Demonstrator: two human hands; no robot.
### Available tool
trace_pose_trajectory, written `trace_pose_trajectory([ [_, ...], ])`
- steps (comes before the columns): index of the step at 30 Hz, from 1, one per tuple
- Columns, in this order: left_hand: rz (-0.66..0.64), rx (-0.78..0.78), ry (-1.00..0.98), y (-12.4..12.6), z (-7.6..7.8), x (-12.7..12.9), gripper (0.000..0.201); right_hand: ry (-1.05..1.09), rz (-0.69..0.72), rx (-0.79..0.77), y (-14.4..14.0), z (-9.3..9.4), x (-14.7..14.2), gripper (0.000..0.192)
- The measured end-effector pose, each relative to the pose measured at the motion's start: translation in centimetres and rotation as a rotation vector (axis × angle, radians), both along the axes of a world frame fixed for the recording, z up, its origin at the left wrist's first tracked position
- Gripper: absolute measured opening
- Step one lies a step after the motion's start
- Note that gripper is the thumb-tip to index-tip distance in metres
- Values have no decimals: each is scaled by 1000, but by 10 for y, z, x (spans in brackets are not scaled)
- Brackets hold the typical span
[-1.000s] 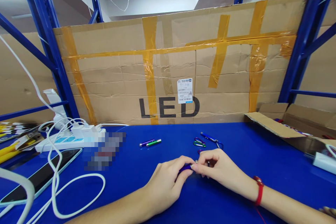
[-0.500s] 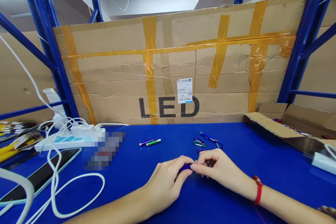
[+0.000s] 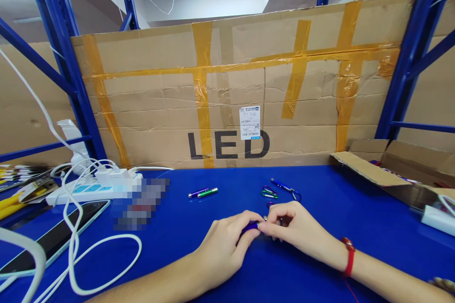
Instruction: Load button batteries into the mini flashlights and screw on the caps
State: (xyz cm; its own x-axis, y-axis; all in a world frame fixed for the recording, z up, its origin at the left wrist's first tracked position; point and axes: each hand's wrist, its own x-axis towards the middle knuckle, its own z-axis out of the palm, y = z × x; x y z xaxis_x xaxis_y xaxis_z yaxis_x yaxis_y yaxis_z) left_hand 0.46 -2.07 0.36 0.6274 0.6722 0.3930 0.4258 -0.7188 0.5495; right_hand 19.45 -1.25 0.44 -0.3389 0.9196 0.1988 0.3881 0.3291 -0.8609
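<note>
My left hand (image 3: 223, 246) rests on the blue table (image 3: 355, 208) and grips a small dark blue cylinder (image 3: 249, 227), mostly hidden by the fingers. My right hand (image 3: 295, 227), with a red band at the wrist, pinches the cylinder's right end with thumb and fingertips. Just beyond the hands lie a purple and a green carabiner (image 3: 269, 192), a blue pen-like tube (image 3: 282, 185), and a purple and a green mini tube (image 3: 203, 192) side by side.
A taped cardboard sheet marked LED (image 3: 231, 99) stands behind the table. A white power strip (image 3: 88, 189) with chargers, looping white cables (image 3: 106, 255) and a phone (image 3: 53, 241) lie at left. An open cardboard box (image 3: 398, 170) sits at right. Blue rack posts flank both sides.
</note>
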Motion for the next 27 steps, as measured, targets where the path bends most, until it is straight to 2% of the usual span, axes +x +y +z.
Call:
trace_pose_trajectory([
  [27,-1,-9,0,1,0,0,21,4,-2,-8,-1,0,-1,43],
])
